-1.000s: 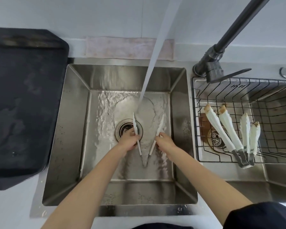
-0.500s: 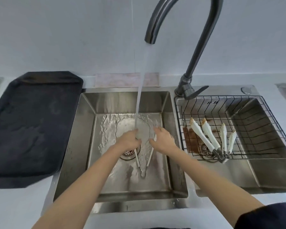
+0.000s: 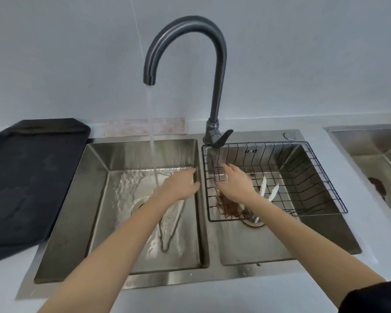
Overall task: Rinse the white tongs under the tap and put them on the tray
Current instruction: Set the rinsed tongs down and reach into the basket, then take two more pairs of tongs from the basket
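The white tongs (image 3: 165, 246) lie in a V in the left sink (image 3: 99, 199), hinge toward me, with tap water running over them. My left hand (image 3: 180, 186) is closed around their far ends, and a white tip shows at my fingers by the divider. My right hand (image 3: 233, 184) hovers with fingers spread and nothing in it above the wire basket (image 3: 314, 177) in the right sink, just below the tap lever (image 3: 221, 137). The black tray (image 3: 32, 177) sits on the counter left of the sink. Water streams from the tap spout (image 3: 149, 80).
Two more pairs of white tongs (image 3: 269, 188) with brown stains lie in the wire basket, partly hidden by my right forearm. Brown residue (image 3: 228, 205) marks the basket's floor near the drain. Another steel basin (image 3: 370, 154) is at the far right.
My right hand has let go of the tongs and moved right over the basket. My left hand has shifted right toward the divider with the tongs. My view has tilted up.
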A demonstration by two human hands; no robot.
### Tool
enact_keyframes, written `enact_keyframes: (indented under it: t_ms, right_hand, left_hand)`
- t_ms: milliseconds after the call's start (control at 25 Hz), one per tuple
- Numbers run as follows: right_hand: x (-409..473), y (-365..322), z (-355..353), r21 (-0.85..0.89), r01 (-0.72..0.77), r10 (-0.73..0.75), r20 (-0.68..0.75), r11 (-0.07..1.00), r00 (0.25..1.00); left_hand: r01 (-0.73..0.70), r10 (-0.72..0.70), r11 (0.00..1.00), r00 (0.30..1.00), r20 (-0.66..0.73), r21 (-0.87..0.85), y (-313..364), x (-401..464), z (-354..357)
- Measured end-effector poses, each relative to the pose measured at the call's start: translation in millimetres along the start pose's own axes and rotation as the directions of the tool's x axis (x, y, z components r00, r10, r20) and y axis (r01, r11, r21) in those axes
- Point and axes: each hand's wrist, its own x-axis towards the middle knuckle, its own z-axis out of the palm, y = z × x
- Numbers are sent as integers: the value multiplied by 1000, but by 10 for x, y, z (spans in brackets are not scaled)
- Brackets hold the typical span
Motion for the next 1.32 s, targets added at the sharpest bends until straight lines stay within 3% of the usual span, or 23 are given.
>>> enact_keyframes:
  t_ms: [360, 600, 840, 960, 1120, 1320]
  right_hand:
    - [37, 969, -303, 18, -95, 94, 66, 995, 993]
    - [138, 1442, -291, 81, -222, 206, 167, 972, 964]
    - [231, 1556, -91, 260, -351, 289, 248, 900, 925]
    - [268, 1544, -2, 340, -387, 319, 240, 857, 917]
    - [268, 1507, -40, 430, -402, 339, 217, 808, 915]
    - [149, 1347, -229, 541, -299, 307, 79, 786, 949]
  left_hand:
    - [-3, 3, 998, 1000, -3, 60, 925, 298, 399]
    - [44, -55, 988, 996, 68, 148, 1229, 513, 585]
    - [141, -172, 964, 977, 124, 224, 1257, 617, 783]
    - [178, -203, 970, 967, 153, 163, 1240, 625, 839]
    - [210, -215, 976, 972, 91, 62, 1257, 568, 796]
    - [230, -236, 950, 972, -4, -213, 1240, 422, 733]
